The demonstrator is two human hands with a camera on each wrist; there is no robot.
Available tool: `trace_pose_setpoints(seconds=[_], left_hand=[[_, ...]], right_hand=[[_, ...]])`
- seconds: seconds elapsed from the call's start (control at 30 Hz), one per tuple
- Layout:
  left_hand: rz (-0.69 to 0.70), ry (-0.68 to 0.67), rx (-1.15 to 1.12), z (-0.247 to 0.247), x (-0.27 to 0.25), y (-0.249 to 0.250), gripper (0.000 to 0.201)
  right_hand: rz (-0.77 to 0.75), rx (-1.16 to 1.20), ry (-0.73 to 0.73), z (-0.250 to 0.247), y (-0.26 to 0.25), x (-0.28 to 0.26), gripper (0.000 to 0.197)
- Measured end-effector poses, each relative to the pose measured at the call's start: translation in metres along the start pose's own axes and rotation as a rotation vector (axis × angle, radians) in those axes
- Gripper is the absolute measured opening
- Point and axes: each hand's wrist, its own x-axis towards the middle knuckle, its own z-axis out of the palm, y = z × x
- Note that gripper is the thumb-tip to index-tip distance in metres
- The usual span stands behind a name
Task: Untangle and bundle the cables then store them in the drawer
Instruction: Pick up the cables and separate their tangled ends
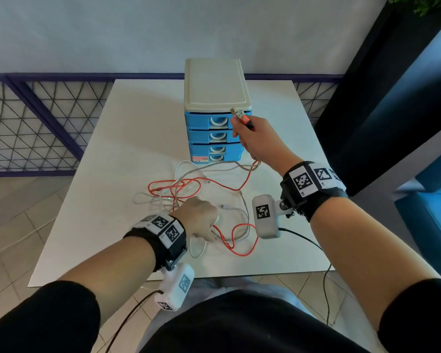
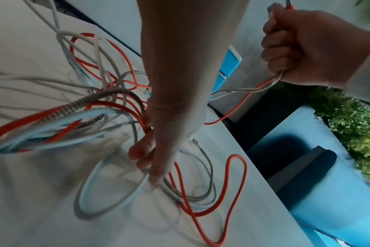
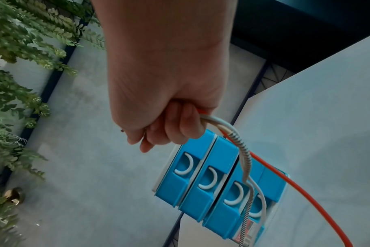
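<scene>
A tangle of cables lies on the white table (image 1: 127, 138): a red cable (image 1: 239, 250), a striped braided cable (image 1: 247, 212) and white cables (image 1: 201, 250). My right hand (image 1: 250, 138) is raised in front of the blue drawer unit (image 1: 211, 138). It grips the ends of the red, striped and white cables in a fist, and a red USB plug (image 1: 241, 118) sticks out above it. In the right wrist view the three cables (image 3: 232, 133) hang from my right hand (image 3: 171, 132). My left hand (image 1: 201, 217) rests on the tangle, its fingers (image 2: 150, 158) curled around cable strands. All drawers are closed.
The drawer unit has a beige top (image 1: 214, 82) and stands at the middle back of the table. A mesh railing (image 1: 36, 123) runs behind the table on the left. A blue seat (image 1: 430, 212) is to the right. Tiled floor surrounds the table.
</scene>
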Motion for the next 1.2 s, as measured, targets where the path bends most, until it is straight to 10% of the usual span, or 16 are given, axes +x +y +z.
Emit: trace_pose_setpoints(seconds=[0.23, 0.47, 0.73, 0.9, 1.2], left_hand=[[-0.083, -0.201, -0.471, -0.042, -0.002, -0.023, 0.033], [-0.346, -0.037, -0.648, -0.095, -0.002, -0.043, 0.015], [-0.032, -0.159, -0.844, -0.111, -0.023, -0.053, 0.022], [-0.012, 0.113, -1.283, -0.113, -0.031, -0.054, 0.023], [-0.074, 0.427, -1.636, -0.114, -0.019, -0.035, 0.009]], right_hand=[[0.020, -0.011, 0.008, 0.000, 0.004, 0.001, 0.033], [0.018, -0.075, -0.147, 0.007, 0.006, -0.003, 0.034], [0.153, 0.061, -0.173, 0.006, 0.014, 0.001, 0.034], [0.353, 0.804, -0.243, -0.003, 0.024, 0.002, 0.023], [0.278, 0.988, -0.323, 0.005, 0.029, 0.002, 0.027]])
